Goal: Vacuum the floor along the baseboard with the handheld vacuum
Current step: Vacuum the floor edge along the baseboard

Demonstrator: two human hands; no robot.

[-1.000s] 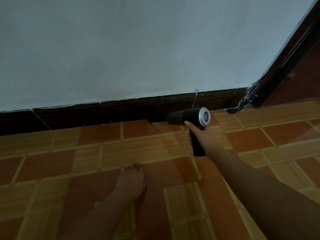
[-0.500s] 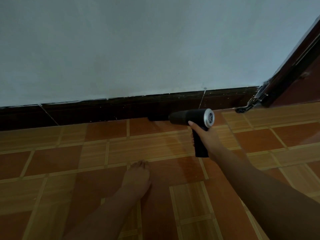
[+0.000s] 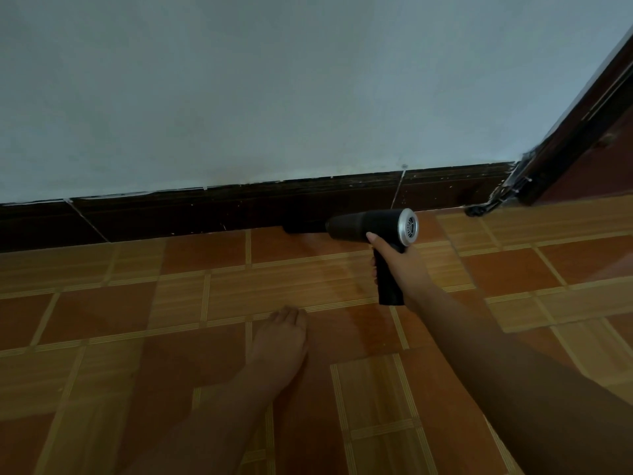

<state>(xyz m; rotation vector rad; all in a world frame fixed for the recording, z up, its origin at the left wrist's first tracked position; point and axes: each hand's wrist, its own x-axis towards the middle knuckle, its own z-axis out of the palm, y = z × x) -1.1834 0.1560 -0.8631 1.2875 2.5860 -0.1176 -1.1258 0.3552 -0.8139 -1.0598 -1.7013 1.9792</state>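
Note:
My right hand (image 3: pixel 399 265) grips the black handle of the handheld vacuum (image 3: pixel 363 226), with the arm reaching in from the lower right. The vacuum lies level, its silver vented rear cap facing right. Its dark nozzle points left and sits low on the tiled floor (image 3: pixel 308 279), right against the dark baseboard (image 3: pixel 205 214). The nozzle tip blends into the baseboard's shadow. My left hand is out of the frame.
A bare foot (image 3: pixel 281 341) stands on the tiles in front of the vacuum. A pale wall rises above the baseboard. At the far right, a dark door frame (image 3: pixel 582 132) meets the floor, with a small metal fitting (image 3: pixel 479 209) at its base.
The vacuum has slid a little to the left along the baseboard, still gripped by my right hand. The foot stays planted.

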